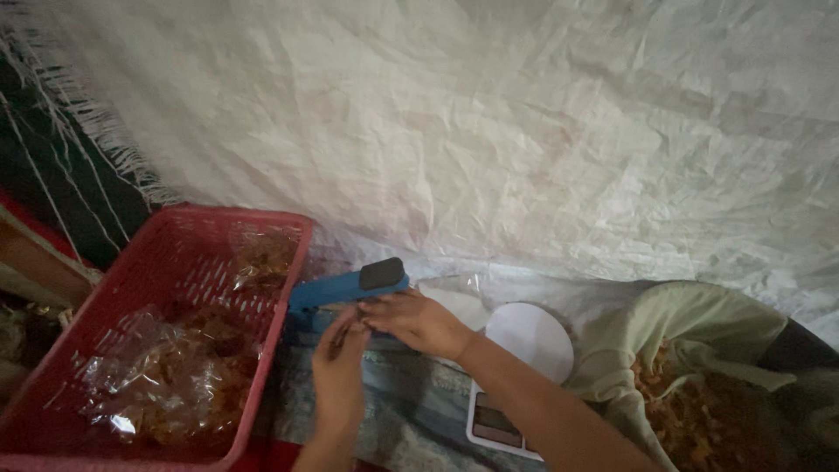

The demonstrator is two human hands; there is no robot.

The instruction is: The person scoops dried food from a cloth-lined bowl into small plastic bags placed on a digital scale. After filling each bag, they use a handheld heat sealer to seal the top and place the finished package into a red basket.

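My left hand (339, 371) and my right hand (418, 322) meet just under the raised blue arm of a bag sealer (348, 287) with a black knob. Between their fingers they pinch the top of a small clear bag of brown snacks (339, 336), most of it hidden behind the left hand. My right forearm crosses over a white kitchen scale (523, 345).
A red plastic basket (179, 253) at the left holds clear bags of brown snacks (166, 376). At the right a pale cloth-lined sack (690, 328) is open on loose brown snacks (699, 419). A white woven sheet (489, 131) hangs behind.
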